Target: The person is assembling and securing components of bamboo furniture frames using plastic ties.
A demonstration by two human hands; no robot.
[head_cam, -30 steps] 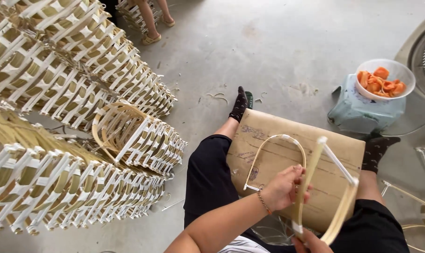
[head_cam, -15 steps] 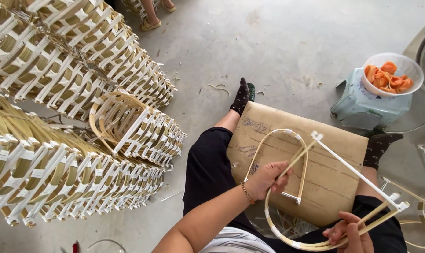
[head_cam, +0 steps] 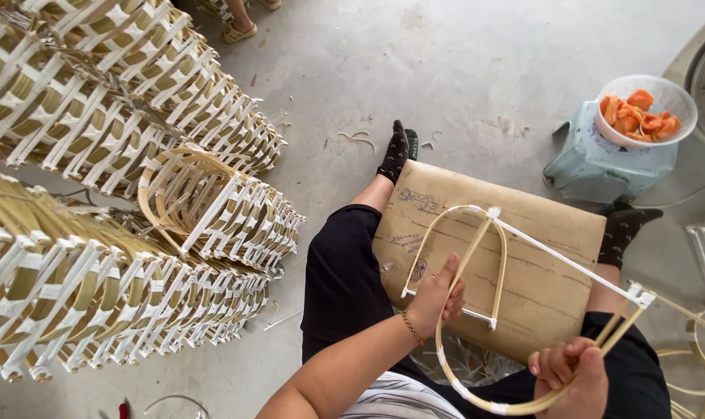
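**Bamboo frame held over cardboard-covered lap**

Bamboo frame [head_cam: 484, 295], bent loops joined by white-wrapped bars, lies across a sheet of cardboard [head_cam: 539, 264] on a seated person's lap in the head view. The left hand [head_cam: 436, 299] is closed on one loop's strip; the right hand [head_cam: 570, 372] grips the lower curve near its bound corner. Stacks of finished frames [head_cam: 119, 233] crowd the concrete floor to the left; a bowl of orange pieces [head_cam: 647, 109] sits on a pale stool [head_cam: 601, 167].
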